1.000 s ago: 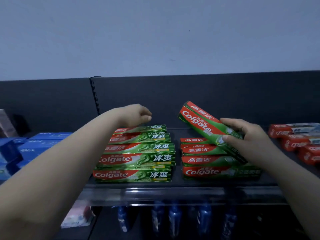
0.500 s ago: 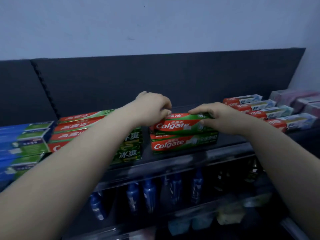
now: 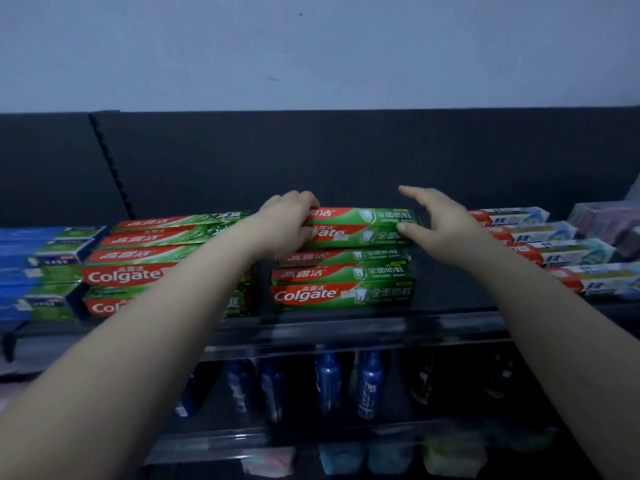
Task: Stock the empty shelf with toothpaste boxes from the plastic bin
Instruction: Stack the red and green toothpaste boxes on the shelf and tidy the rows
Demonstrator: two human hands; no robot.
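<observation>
A red-and-green Colgate toothpaste box (image 3: 360, 227) lies on top of the middle stack (image 3: 343, 282) on the dark shelf (image 3: 346, 327). My left hand (image 3: 289, 225) grips its left end, fingers curled over the top edge. At the box's right end is my right hand (image 3: 438, 225), fingers spread and relaxed, thumb touching the box's corner. A second stack of green Colgate boxes (image 3: 145, 258) stands to the left, partly hidden by my left forearm. The plastic bin is out of view.
Blue toothpaste boxes (image 3: 41, 271) fill the far left of the shelf. Red-and-white boxes (image 3: 554, 244) lie in a row at the right, with pale packs (image 3: 609, 223) beyond. Blue bottles (image 3: 329, 382) stand on the shelf below. A dark back panel rises behind.
The box that my right hand held tilted in the air now lies flat on the middle stack. My left hand came over to its left end; my right hand has opened.
</observation>
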